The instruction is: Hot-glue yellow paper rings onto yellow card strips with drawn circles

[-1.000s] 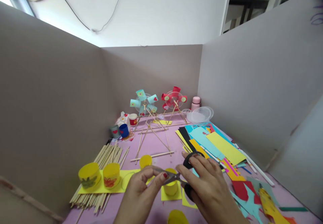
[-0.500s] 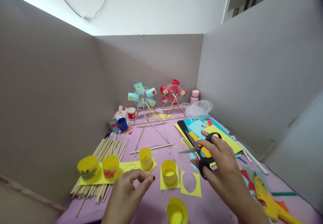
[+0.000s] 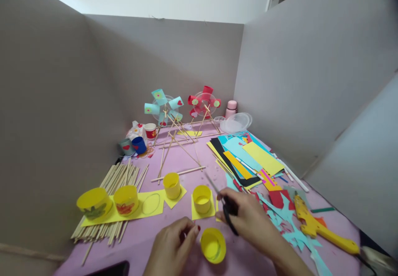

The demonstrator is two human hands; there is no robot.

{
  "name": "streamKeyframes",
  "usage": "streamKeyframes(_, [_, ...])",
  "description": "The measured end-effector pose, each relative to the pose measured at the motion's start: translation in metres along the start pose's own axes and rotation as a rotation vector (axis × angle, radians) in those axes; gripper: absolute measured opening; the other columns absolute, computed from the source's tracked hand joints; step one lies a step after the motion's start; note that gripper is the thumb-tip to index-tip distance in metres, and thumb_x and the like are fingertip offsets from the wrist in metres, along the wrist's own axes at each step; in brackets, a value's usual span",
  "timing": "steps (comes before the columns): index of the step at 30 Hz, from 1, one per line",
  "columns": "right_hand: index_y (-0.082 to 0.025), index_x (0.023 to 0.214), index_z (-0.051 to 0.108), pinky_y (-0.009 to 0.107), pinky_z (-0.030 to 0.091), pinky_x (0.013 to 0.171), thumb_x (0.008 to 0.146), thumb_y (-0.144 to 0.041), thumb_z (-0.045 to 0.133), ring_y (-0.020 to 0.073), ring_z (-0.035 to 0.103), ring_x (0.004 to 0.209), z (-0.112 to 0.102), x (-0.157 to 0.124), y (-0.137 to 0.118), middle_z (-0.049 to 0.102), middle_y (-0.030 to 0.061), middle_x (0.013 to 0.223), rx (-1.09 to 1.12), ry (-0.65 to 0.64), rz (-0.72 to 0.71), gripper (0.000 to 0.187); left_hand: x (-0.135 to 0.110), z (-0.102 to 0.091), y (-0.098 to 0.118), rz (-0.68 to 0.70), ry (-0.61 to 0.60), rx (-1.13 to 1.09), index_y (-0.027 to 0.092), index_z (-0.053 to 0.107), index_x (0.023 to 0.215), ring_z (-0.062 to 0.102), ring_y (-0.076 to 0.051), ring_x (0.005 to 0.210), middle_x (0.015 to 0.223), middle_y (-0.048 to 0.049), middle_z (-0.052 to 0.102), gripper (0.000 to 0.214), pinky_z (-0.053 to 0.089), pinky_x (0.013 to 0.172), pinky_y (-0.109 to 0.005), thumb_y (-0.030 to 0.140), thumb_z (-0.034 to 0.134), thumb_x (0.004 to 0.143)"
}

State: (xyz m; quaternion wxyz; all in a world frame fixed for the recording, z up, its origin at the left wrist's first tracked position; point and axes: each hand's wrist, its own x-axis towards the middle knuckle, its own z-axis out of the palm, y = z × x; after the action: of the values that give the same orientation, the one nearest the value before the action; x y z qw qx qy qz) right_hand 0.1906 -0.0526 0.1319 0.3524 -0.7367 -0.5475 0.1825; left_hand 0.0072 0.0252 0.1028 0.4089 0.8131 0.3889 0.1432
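My right hand (image 3: pixel 248 220) is closed around black-handled scissors (image 3: pixel 222 203), whose blades point up and left toward a yellow paper cup (image 3: pixel 202 199) on a yellow square. My left hand (image 3: pixel 174 247) is low in the middle, thumb and fingers pinched together; what they hold, if anything, I cannot make out. Just to its right a yellow cup (image 3: pixel 213 245) lies tilted on the purple table (image 3: pixel 183 159). Another small yellow cup (image 3: pixel 171 185) stands further back.
Two wider yellow rings (image 3: pixel 93 203) sit on a yellow sheet over a pile of wooden sticks (image 3: pixel 118 184) at left. Coloured paper sheets (image 3: pixel 245 155) and scraps lie right, with a yellow glue gun (image 3: pixel 314 226). Blue and red stick pinwheels (image 3: pixel 183 110) stand at the back. Grey partitions enclose the table.
My right hand came back down and left with the scissors, now near the yellow cups. My left hand moved nearer the tilted cup. The camera tilted downward.
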Motion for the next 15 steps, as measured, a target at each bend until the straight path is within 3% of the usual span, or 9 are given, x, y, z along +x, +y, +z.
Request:
streamKeyframes(4, [-0.027,0.093,0.065,0.023,0.037,0.06,0.068,-0.01,0.056,0.0177,0.063,0.069,0.032,-0.021,0.015,0.071,-0.0005,0.078,-0.152,-0.125,-0.024,0.032,0.009,0.008,-0.018,-0.05,0.065,-0.241,0.021,0.043,0.055,0.041,-0.015,0.055,0.054,0.0042,0.042,0.038,0.03,0.054,-0.025,0.05,0.049,0.08])
streamKeyframes(8, [-0.026,0.094,0.064,0.023,0.038,0.058,0.066,-0.006,0.05,0.0184,0.065,0.069,0.047,-0.033,0.024,0.071,-0.0001,0.078,-0.189,-0.104,-0.044,0.037,0.011,0.014,-0.03,-0.09,0.085,-0.4,0.02,0.048,0.062,0.04,-0.014,0.056,0.057,0.0051,0.042,0.038,0.031,0.054,-0.024,0.054,0.051,0.079])
streamKeyframes(11, [-0.024,0.095,0.063,0.023,0.042,0.058,0.064,-0.005,0.049,0.0175,0.064,0.068,0.044,-0.037,0.025,0.07,0.0004,0.079,-0.133,0.009,-0.121,0.039,0.008,0.024,-0.034,-0.169,0.112,-0.606,0.019,0.055,0.073,0.046,-0.013,0.059,0.063,0.004,0.051,0.038,0.036,0.056,-0.024,0.057,0.058,0.074])
streamKeyframes(13, [-0.022,0.095,0.062,0.023,0.045,0.06,0.067,-0.007,0.047,0.0168,0.064,0.067,0.04,-0.039,0.025,0.07,0.0017,0.079,-0.087,0.149,-0.214,0.035,0.007,0.035,-0.034,-0.257,0.12,-0.892,0.02,0.061,0.086,0.055,-0.016,0.07,0.076,-0.0004,0.062,0.041,0.041,0.064,-0.025,0.057,0.064,0.07])
streamKeyframes(15, [-0.022,0.095,0.06,0.023,0.047,0.058,0.07,-0.009,0.045,0.016,0.063,0.063,0.038,-0.039,0.025,0.069,0.0024,0.077,-0.06,0.303,-0.303,0.032,0.007,0.046,-0.033,-0.339,0.054,-1.207,0.021,0.062,0.099,0.06,-0.021,0.087,0.094,-0.0057,0.067,0.048,0.044,0.075,-0.03,0.058,0.065,0.068])
